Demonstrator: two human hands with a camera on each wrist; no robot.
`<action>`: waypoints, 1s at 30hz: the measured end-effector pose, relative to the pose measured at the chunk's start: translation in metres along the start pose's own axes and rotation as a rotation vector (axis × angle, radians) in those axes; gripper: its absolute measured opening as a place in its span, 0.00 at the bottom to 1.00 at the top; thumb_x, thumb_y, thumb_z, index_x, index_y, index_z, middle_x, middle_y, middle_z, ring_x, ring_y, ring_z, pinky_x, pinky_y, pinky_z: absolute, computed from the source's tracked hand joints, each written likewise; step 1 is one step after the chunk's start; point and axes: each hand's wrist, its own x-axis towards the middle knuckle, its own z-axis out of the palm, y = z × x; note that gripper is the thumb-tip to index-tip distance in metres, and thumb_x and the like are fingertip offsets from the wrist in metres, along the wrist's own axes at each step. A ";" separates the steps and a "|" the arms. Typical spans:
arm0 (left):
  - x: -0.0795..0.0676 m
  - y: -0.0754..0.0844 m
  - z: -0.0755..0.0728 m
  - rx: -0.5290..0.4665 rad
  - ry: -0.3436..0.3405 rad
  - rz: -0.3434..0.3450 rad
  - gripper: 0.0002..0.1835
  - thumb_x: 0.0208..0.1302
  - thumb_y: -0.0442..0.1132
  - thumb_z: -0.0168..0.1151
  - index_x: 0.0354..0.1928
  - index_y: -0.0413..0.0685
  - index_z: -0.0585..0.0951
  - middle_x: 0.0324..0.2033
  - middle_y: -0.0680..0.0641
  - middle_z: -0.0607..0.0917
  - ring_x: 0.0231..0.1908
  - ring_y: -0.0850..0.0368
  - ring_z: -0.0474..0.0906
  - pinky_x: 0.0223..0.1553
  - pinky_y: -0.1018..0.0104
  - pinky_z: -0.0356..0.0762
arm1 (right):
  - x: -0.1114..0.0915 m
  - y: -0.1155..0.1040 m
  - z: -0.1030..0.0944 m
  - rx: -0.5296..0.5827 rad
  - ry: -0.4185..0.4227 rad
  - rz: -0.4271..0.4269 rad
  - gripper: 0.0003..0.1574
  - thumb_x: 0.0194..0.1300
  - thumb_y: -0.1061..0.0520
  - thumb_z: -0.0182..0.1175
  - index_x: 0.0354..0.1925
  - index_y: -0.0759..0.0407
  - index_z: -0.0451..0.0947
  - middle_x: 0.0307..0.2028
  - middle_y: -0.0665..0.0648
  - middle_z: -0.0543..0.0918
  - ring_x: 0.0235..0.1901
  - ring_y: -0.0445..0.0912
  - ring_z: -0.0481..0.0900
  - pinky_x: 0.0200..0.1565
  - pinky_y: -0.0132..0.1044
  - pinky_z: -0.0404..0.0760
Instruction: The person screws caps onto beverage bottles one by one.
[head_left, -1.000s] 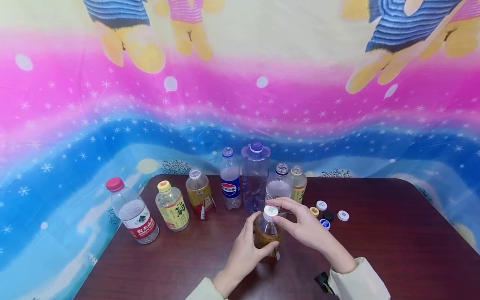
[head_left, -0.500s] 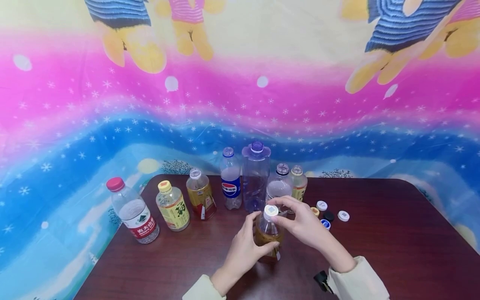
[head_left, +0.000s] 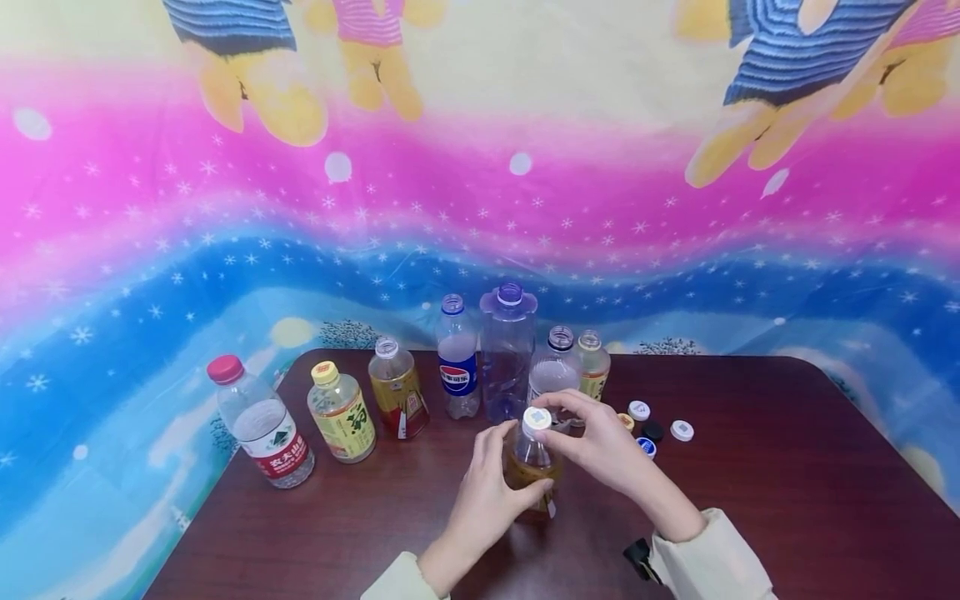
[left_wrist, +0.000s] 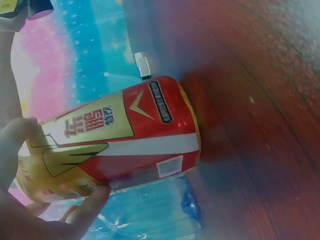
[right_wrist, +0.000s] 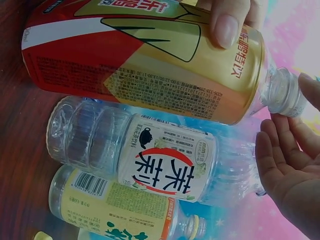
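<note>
My left hand (head_left: 491, 487) grips the body of a drink bottle (left_wrist: 150, 120) with a gold and red label, upright on the dark wooden table. At its top, my right hand (head_left: 603, 442) pinches the white cap (head_left: 537, 420) on the bottle's neck between thumb and fingers. In the right wrist view, the thumb and fingers of that hand lie about the clear neck (right_wrist: 286, 92). Just behind stands a clear bottle with a white label (right_wrist: 160, 155), uncapped, and beyond it an uncapped yellow-labelled bottle (right_wrist: 115, 202).
To the left stand a red-capped water bottle (head_left: 266, 433), a yellow-capped bottle (head_left: 343, 421) and an uncapped gold-labelled bottle (head_left: 399, 392). An uncapped Pepsi bottle (head_left: 458, 367) and a tall purplish bottle (head_left: 508, 354) are at the back. Several loose caps (head_left: 652, 431) lie right of the hands.
Both hands keep their hold on the bottle and cap. The mark on the white cap's top has turned slightly, and the whole head view has shifted a little.
</note>
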 end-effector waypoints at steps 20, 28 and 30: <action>-0.004 -0.017 -0.057 -0.012 0.214 -0.172 0.42 0.46 0.41 0.74 0.65 0.46 0.65 0.57 0.38 0.71 0.56 0.40 0.74 0.58 0.41 0.71 | -0.001 0.046 -0.048 0.127 0.657 0.087 0.13 0.69 0.60 0.53 0.36 0.69 0.81 0.25 0.29 0.79 0.30 0.23 0.77 0.38 0.15 0.74; -0.015 -0.042 -0.107 0.054 0.306 -0.289 0.43 0.51 0.40 0.71 0.68 0.42 0.60 0.57 0.34 0.68 0.58 0.36 0.70 0.60 0.39 0.68 | -0.012 0.111 -0.084 -0.179 0.563 0.465 0.26 0.71 0.46 0.47 0.49 0.65 0.79 0.42 0.64 0.85 0.36 0.41 0.80 0.37 0.34 0.72; -0.018 -0.050 -0.115 0.067 0.317 -0.314 0.43 0.52 0.40 0.71 0.69 0.41 0.60 0.57 0.33 0.68 0.58 0.36 0.69 0.59 0.39 0.68 | -0.017 0.127 -0.089 -0.225 0.453 0.514 0.27 0.72 0.48 0.45 0.55 0.67 0.75 0.52 0.72 0.79 0.44 0.57 0.79 0.39 0.43 0.74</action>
